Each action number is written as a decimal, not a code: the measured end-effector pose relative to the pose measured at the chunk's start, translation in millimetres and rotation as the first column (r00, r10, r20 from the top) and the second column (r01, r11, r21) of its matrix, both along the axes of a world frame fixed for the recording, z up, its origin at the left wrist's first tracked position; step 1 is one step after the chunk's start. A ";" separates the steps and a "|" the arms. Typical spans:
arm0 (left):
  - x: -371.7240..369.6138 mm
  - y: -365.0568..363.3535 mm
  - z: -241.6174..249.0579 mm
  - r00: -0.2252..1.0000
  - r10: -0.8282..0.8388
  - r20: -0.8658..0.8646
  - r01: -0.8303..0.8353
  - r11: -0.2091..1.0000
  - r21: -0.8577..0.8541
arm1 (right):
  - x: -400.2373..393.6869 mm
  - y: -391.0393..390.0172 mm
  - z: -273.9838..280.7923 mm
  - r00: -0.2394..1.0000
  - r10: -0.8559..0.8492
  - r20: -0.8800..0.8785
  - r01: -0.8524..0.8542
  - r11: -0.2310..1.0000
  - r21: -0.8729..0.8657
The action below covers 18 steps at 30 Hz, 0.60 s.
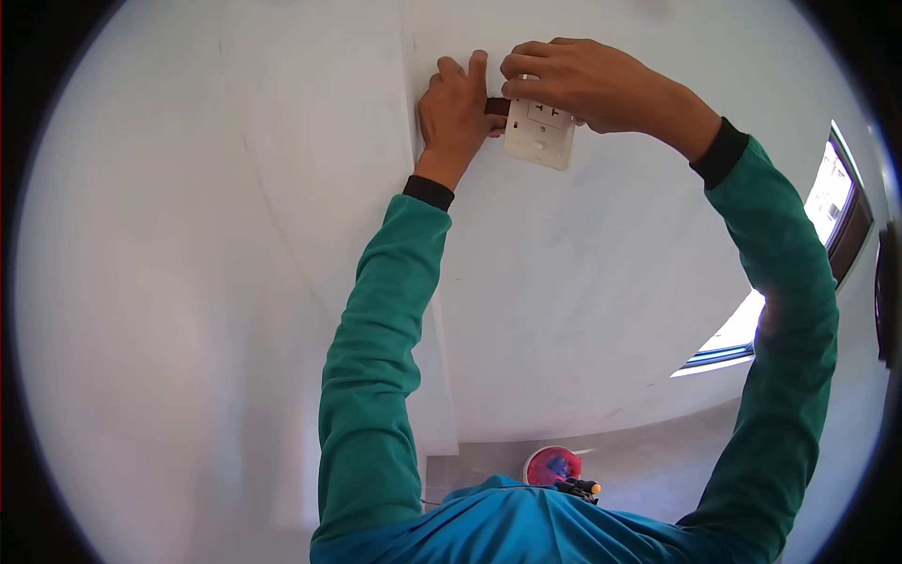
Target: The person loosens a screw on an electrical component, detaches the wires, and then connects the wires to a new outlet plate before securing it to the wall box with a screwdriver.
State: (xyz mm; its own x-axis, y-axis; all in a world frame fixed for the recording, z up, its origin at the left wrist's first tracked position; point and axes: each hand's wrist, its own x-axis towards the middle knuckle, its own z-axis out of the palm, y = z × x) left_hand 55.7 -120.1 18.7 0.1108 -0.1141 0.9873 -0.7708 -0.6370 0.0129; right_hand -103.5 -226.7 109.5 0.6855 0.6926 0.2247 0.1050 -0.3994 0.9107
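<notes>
A white outlet plate (537, 148) with sockets stands slightly tilted in front of a dark opening (498, 106) in the white wall. My right hand (601, 86) grips the plate's upper part, its fingers curled over the top edge. To the left of the opening is my left hand (455, 111), with the thumb reaching to the opening's lower edge and the index finger raised. Its other fingers are bent, and nothing can be made out in them. What lies behind the plate is hidden.
A wall corner (438, 357) runs down just left of the plate. At the right is a window (738, 324) with bright light. On the floor below stands a red bucket (540, 467), beside a dark tool with an orange tip (590, 487) near my blue shirt.
</notes>
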 end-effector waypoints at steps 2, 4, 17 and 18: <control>-2.9 0.8 -0.8 1.000 0.014 0.009 -0.013 1.000 -0.021 | -5.0 11.0 7.3 0.999 -0.013 -0.043 0.012 1.000 -0.021; -11.8 -2.5 -2.9 1.000 0.011 0.011 -0.011 0.999 -0.044 | -14.2 14.8 9.7 0.996 -0.022 -0.084 0.019 0.999 -0.038; -10.9 0.6 -7.9 0.999 -0.032 -0.027 0.030 0.998 -0.062 | -26.4 -30.5 -52.4 0.987 0.119 0.104 -0.112 0.991 -0.066; -5.6 -4.6 -9.0 1.000 -0.020 -0.018 0.020 0.999 -0.045 | -21.7 -33.0 -53.8 0.987 0.122 0.106 -0.111 0.989 -0.101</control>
State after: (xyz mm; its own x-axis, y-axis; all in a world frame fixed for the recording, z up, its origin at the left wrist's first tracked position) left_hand 50.1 -124.6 9.8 0.1273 -0.0720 0.9892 -0.7828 -0.6198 0.0556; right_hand -125.2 -259.7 55.7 0.5728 0.7882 0.2250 0.0410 -0.3017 0.9525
